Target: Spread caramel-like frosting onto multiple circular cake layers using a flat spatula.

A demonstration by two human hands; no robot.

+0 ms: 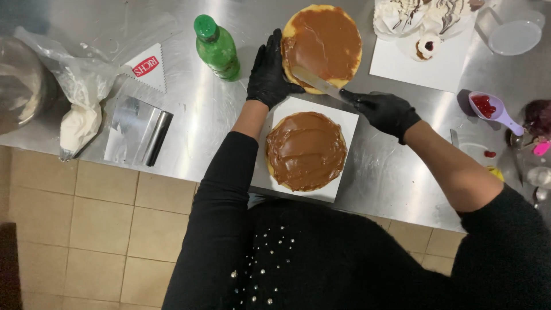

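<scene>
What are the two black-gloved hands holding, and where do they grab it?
The right hand holds a spatula by its handle. The left hand steadies the far cake layer at its edge.

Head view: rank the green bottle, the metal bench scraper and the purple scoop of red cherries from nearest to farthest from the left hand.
1. Green bottle, just to the outer side of the left hand.
2. Metal bench scraper, farther along that side, near the counter's front edge.
3. Purple scoop, far across on the right, past the right hand.

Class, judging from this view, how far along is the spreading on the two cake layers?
Done: near cake layer fully covered in caramel spread. In hand: left hand steadies the far cake layer while the right hand works the spatula at its edge. Left: the rim there looks bare.
</scene>
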